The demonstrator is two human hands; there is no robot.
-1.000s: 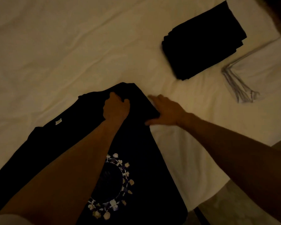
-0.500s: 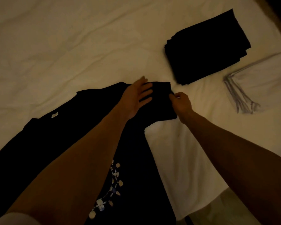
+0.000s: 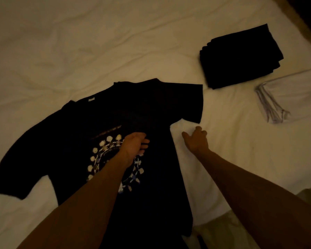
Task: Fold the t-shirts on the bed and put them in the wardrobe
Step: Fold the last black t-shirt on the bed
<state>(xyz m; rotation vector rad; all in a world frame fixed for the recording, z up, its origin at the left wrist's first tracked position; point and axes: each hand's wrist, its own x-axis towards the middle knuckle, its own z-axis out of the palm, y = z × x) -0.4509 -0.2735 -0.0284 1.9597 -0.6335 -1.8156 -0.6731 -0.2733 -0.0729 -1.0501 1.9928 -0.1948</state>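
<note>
**Both hands loose over a black t-shirt spread on the bed**

The left hand [image 3: 136,145] lies at the centre of the frame on the chest of the black t-shirt [image 3: 101,123], fingers fairly straight and pointing right, resting on the cloth at the upper edge of the round printed design [image 3: 113,164]; it grips nothing. The right hand [image 3: 196,141] is just right of centre, beside the shirt's right edge and below its right sleeve [image 3: 183,103], fingers loosely curled and holding nothing. Whether it touches the sheet cannot be told.

The t-shirt lies front-up, running from the lower middle of the frame toward the centre, both sleeves spread out, a small pale label [image 3: 91,99] at the collar. It rests on the white bed sheet [image 3: 79,42], which is creased.

In the upper right sits a stack of folded black t-shirts [image 3: 241,56]. Just right of it, at the right edge, lies a folded white garment [image 3: 294,97], apart from the black stack.
</note>
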